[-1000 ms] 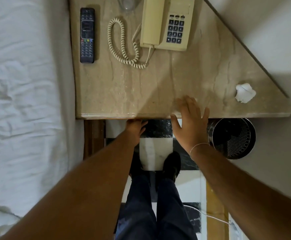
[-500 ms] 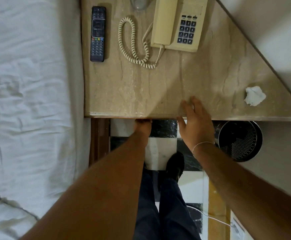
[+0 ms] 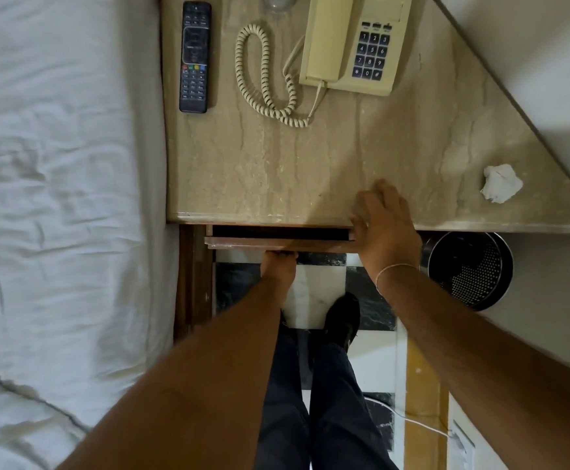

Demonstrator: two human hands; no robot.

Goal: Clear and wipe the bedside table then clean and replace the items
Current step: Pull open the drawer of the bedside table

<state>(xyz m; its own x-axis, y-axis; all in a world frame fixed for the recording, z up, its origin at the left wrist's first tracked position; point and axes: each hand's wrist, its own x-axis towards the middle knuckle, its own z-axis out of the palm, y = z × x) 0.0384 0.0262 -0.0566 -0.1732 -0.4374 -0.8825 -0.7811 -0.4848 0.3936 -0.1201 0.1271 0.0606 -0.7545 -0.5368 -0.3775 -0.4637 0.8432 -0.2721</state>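
The beige marble bedside table (image 3: 276, 171) carries a black remote (image 3: 194, 57) at its far left, a cream telephone (image 3: 354, 42) with a coiled cord (image 3: 263, 83), and a crumpled white tissue (image 3: 500, 183) at the right. A glass (image 3: 278, 1) shows at the top edge. Below the front edge a wooden drawer (image 3: 276, 240) stands slightly out. My left hand (image 3: 278, 266) grips the drawer front from underneath, fingers hidden. My right hand (image 3: 383, 228) rests flat on the table's front edge, fingers apart, holding nothing.
A bed with rumpled white sheets (image 3: 56, 198) fills the left side, tight against the table. A perforated metal waste bin (image 3: 470, 269) stands on the floor under the table's right end. My legs and black shoes (image 3: 341, 320) are on the checkered floor. A white cable (image 3: 412, 422) lies at lower right.
The drawer under the table top has slid out a little with my left hand on it. My right hand stayed on the front edge.
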